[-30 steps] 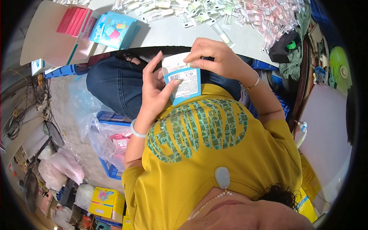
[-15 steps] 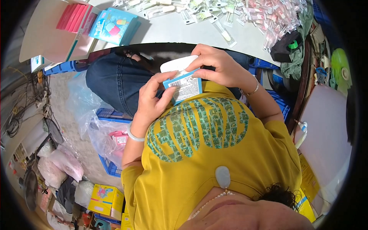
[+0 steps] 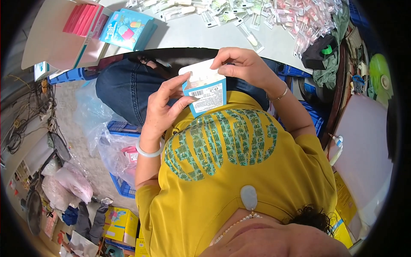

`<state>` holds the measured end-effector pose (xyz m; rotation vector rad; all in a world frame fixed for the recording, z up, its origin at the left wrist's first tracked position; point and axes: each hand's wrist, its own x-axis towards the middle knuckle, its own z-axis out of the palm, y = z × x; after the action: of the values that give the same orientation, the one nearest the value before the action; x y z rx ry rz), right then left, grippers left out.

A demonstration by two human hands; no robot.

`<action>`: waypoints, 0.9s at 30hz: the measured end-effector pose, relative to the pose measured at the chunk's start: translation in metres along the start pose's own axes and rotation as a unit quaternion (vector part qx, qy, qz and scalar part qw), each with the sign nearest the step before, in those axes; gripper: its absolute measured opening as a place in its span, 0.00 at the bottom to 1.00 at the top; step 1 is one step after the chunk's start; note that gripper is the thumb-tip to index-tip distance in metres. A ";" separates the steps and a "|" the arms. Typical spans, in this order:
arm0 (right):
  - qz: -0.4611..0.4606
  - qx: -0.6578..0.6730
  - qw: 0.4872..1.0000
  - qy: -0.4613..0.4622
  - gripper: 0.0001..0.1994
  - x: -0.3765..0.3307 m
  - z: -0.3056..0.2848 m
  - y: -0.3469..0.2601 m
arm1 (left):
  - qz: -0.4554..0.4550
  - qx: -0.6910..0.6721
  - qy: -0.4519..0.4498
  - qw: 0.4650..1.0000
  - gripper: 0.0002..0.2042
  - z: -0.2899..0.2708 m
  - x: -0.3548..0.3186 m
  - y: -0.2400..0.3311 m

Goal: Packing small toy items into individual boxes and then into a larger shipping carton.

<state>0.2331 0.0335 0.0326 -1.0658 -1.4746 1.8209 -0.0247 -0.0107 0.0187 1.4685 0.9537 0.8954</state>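
A small blue-and-white carton (image 3: 209, 99) with a printed panel and barcode is held above my lap, in front of my yellow shirt. Its top is open, and the white lid flap (image 3: 197, 68) stands up at the far side. My left hand (image 3: 165, 103) grips the carton's left side, thumb on the near face and fingers at the upper left corner. The fingertips of my right hand (image 3: 242, 68) are closed on the right part of the flap. What lies inside the carton cannot be made out.
Ahead is a white table (image 3: 188, 32) with heaps of small clear-wrapped pieces (image 3: 295, 21). A blue carton (image 3: 128, 30) stands beside a large open box (image 3: 55, 34) of pink packs. Blue crates (image 3: 124, 184) and plastic bags are on my left, near a yellow box (image 3: 120, 225).
My left hand has moved slightly left and the carton's mouth shows wider. My right fingers have shifted up along the flap. Dark shapes beside the yellow box at lower left have changed.
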 end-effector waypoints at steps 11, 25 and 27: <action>-0.145 -0.158 0.976 0.045 0.09 -0.013 0.020 0.011 | -0.028 0.025 0.048 0.998 0.12 0.006 -0.003 0.001; -0.091 -0.012 0.995 0.023 0.12 -0.010 0.022 0.026 | 0.044 -0.008 0.107 0.993 0.10 0.015 0.013 0.010; -0.147 -0.084 0.985 0.025 0.11 -0.011 0.017 0.028 | 0.107 0.108 0.057 0.987 0.10 0.009 0.013 0.004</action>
<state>0.2262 0.0093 0.0089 -0.9072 -1.6794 1.4759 -0.0114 -0.0020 0.0217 1.7438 1.0151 1.0685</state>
